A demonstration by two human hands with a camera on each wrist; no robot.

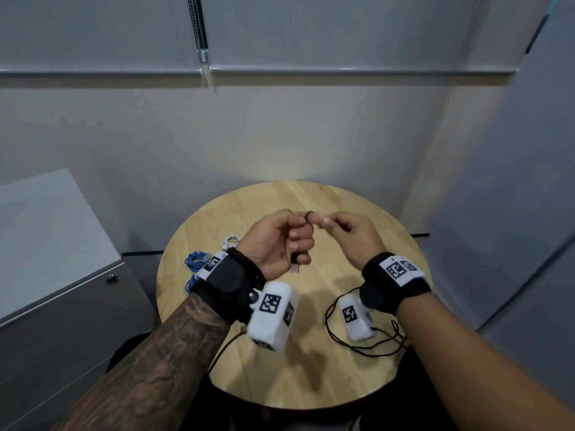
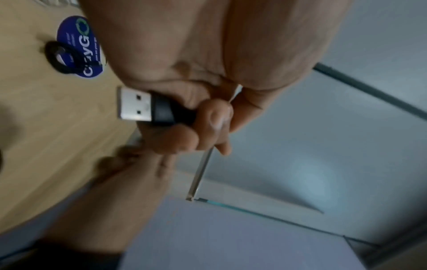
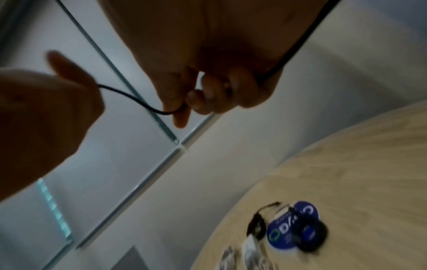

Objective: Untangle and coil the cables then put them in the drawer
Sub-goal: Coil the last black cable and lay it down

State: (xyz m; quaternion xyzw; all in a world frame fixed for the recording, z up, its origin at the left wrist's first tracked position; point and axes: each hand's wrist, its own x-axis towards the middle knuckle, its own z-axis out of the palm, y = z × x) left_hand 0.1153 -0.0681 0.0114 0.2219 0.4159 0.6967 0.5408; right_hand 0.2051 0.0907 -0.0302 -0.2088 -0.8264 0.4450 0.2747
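1. Black cable (image 3: 129, 96) stretches above the table (image 1: 326, 377), left hand (image 1: 277, 241) fisted round it, right hand (image 1: 351, 234) pinching.
2. Left wrist view alone shows the plug (image 2: 136, 104).

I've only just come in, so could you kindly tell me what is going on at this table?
A person is working on a black cable above a round table. The left hand grips its USB plug, while the right hand pinches the cord a short way along. The rest of the cord trails loose on the table near the right wrist. A blue cable and a white cable lie on the table to the left.
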